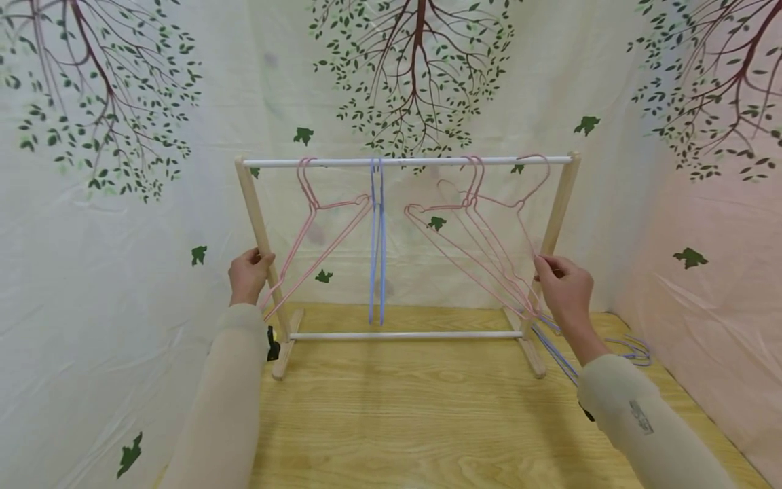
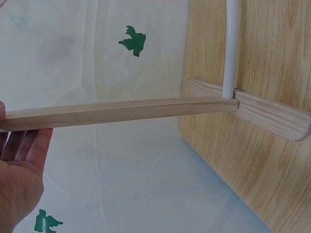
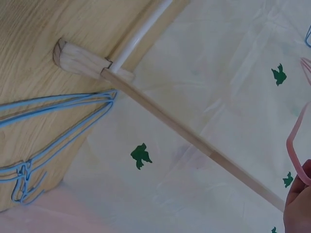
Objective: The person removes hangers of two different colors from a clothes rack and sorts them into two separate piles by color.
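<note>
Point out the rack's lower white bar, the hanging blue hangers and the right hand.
Lower white bar (image 1: 406, 335): head view, mid-length.
Blue hangers (image 1: 383, 265): head view, right one's wire.
Right hand (image 1: 567, 286): head view, its middle.

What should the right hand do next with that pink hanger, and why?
I'd probably ease the pink hanger gently onto the white top bar: its hook seems to loop over the bar, while the right hand pinches its side and the left hand holds the left post.

Creased pale sheeting (image 1: 244, 88) printed with leafy trees (image 1: 419, 30) and dark green shapes (image 1: 690, 258) backs a wood-grain surface (image 1: 391, 407), possibly a tabletop, as a pinkish wall covering (image 1: 715, 326) stands at right in soft light
</note>
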A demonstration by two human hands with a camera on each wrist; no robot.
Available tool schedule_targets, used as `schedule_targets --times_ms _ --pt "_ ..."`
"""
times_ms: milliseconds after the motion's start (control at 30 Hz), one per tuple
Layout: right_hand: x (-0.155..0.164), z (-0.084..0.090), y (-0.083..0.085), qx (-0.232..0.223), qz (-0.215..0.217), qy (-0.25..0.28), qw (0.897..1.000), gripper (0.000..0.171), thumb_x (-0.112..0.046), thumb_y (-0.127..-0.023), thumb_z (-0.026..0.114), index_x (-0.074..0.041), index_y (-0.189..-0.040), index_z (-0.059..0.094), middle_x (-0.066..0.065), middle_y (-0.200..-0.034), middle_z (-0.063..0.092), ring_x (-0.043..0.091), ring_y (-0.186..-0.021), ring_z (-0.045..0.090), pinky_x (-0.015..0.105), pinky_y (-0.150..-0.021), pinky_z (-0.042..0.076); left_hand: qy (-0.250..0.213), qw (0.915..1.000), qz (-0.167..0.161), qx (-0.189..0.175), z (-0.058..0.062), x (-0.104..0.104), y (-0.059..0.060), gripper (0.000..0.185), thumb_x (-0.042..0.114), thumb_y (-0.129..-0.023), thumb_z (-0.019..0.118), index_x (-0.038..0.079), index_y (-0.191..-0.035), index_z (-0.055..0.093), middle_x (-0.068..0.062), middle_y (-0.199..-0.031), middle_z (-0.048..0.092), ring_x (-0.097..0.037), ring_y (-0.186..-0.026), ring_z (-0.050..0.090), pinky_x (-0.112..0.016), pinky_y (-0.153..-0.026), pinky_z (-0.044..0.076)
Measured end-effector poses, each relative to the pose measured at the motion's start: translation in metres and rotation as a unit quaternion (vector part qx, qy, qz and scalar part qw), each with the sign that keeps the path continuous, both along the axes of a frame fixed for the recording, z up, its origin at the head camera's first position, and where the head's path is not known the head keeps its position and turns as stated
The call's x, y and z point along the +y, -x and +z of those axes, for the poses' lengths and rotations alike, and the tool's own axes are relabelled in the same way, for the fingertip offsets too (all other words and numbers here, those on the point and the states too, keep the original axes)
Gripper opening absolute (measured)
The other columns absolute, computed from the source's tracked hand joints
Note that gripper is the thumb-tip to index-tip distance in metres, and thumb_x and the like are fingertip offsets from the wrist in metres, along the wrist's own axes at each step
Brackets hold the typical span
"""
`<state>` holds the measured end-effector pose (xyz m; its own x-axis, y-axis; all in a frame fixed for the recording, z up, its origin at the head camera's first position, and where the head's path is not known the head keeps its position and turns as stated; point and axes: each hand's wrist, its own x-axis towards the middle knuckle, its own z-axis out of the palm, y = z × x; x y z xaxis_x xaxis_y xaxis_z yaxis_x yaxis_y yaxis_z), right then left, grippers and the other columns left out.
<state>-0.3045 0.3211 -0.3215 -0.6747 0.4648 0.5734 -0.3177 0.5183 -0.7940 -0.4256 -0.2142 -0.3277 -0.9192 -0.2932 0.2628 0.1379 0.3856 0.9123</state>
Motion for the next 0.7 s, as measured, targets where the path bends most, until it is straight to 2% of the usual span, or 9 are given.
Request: schedule_targets --times_ms 267,467,700 --pt "0.001 -0.015 -0.008 0.052 -0.004 0.051 0.997 0.027 -0.017 -0.093 0.069 0.008 -0.101 0.073 -0.013 -0.070 0.066 -0.003 -0.059 0.059 0.011 -0.055 0.047 -0.003 1.0000 -0.001 0.002 -0.001 0.000 0.001 0.043 0.017 -0.102 0.058 -0.002 -0.140 0.054 -0.024 -0.130 0.060 -0.033 -0.110 0.061 -0.017 -0.073 0.049" --pt "0.002 -0.029 -0.017 0.073 -0.019 0.052 0.996 0.026 -0.016 -0.093 0.069 0.008 -0.100 0.074 -0.023 -0.073 0.064 -0.003 -0.060 0.060 0.009 -0.055 0.046 -0.006 1.0000 0.000 0.000 0.001 0.000 0.000 0.042 0.018 -0.102 0.058 -0.003 -0.138 0.056 -0.024 -0.129 0.061 -0.031 -0.107 0.060 -0.012 -0.067 0.045" --pt "0.001 -0.045 -0.029 0.091 -0.032 0.067 0.993 0.028 -0.020 -0.095 0.069 0.007 -0.103 0.074 -0.018 -0.075 0.064 -0.001 -0.065 0.061 0.011 -0.052 0.044 -0.004 1.0000 -0.005 0.000 0.001 0.000 -0.001 0.043 0.019 -0.102 0.057 -0.003 -0.139 0.055 -0.024 -0.130 0.060 -0.030 -0.107 0.060 -0.013 -0.068 0.046"
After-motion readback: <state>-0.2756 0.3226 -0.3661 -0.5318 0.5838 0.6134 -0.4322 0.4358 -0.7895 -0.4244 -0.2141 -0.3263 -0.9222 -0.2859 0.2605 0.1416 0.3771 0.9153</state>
